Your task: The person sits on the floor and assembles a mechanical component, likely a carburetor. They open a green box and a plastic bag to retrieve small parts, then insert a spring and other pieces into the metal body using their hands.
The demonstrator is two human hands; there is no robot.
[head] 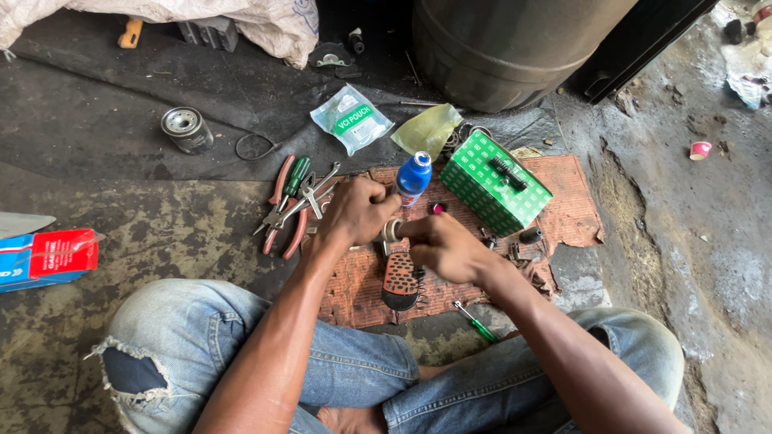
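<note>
just in front of the green box (495,182), over a rust-red mat (575,201), the left hand (354,210) and right hand (445,245) both pinch a metal-looped pedal part (399,277); judged mid-assembly, pliers (283,210) lying unused left of the box.

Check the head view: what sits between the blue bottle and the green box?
In the head view, a small pink-red round piece lies on the mat between the blue bottle and green box.

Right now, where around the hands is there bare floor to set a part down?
Bare floor lies left of the pliers, below the oil filter, and right of the mat. Crowded: between pliers and green box, where both hands work.
</note>
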